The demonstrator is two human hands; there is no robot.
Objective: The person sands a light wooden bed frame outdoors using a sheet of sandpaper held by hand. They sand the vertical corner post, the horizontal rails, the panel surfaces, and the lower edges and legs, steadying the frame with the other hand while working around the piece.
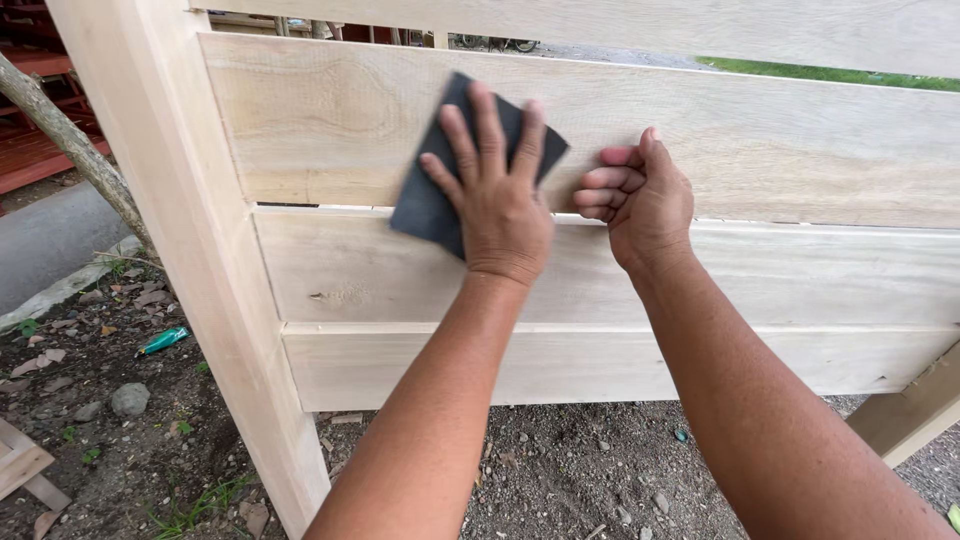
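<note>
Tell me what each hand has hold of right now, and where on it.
The left hand presses a dark sandpaper sheet flat against the wooden slat, palm over its middle. The right hand grips that slat's lower edge.

Soft, even daylight fills the sharp picture without glare, faint shadows sit under the pale wooden boards (600, 140), and only the left hand (495, 190) shows slight fingertip blur.
</note>
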